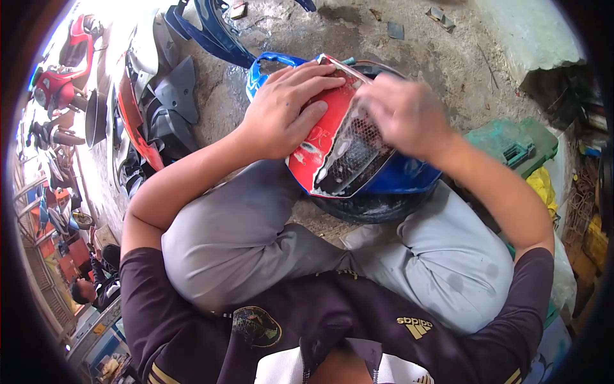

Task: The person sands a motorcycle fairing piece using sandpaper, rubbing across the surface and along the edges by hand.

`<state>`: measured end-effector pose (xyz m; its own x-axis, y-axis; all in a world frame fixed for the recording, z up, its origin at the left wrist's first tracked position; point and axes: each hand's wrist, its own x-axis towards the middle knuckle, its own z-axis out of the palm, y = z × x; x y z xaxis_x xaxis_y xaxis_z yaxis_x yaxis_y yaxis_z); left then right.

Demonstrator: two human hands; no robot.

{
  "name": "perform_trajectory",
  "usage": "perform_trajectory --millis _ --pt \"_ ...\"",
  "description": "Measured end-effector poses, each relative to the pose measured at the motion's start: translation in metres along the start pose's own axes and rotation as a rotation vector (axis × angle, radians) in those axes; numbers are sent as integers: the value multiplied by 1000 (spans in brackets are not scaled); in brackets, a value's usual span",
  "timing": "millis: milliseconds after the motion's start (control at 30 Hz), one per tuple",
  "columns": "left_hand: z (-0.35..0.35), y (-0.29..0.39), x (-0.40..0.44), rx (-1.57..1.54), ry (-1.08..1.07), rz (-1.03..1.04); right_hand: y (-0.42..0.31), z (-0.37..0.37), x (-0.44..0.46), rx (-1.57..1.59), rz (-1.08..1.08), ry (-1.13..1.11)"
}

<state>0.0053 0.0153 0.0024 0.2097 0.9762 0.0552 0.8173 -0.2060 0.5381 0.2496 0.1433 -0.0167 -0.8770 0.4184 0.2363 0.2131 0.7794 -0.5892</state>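
A red plastic panel [338, 102] with worn white patches and a rough pale edge lies tilted between my knees. Black honeycomb mesh [358, 144] adjoins its right side. My left hand [284, 105] rests flat on the red surface, fingers stretched out. Over the mesh and the panel's upper right edge is my right hand [409, 118], blurred, with its fingers curled in. Whatever it may hold is hidden. Under the panel sit a glossy blue body part [409, 174] and a dark round base [371, 208].
Blue curved plastic parts [211, 35] lie beyond on the concrete floor [460, 70]. Grey and red fairings [137, 121] stack at the left, near a red motorcycle [54, 86]. A green case [518, 147] and yellow bag [542, 189] are at the right. Another person [96, 288] sits far left.
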Motion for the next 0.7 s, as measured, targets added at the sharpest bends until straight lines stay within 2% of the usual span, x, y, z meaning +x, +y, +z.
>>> perform_trajectory --millis 33,133,267,400,500,533,633,700 --pt "-1 0 0 -4 -5 5 -11 5 -2 39 -211 49" --pt "1 6 -9 46 4 29 -47 2 -18 106 -337 -80" --pt "3 9 -20 60 26 36 4 13 -8 67 -132 117" --pt "5 9 -19 43 37 36 -39 6 -25 19 -361 -79" --pt "1 6 -19 43 -3 16 -22 2 -16 40 -314 -36" --pt "2 4 -19 35 -1 12 -10 2 -10 71 -192 29" --pt "4 5 -19 12 18 5 5 -5 -8 44 59 30" --pt "3 6 -18 16 17 -2 -8 -5 -13 -39 -113 48"
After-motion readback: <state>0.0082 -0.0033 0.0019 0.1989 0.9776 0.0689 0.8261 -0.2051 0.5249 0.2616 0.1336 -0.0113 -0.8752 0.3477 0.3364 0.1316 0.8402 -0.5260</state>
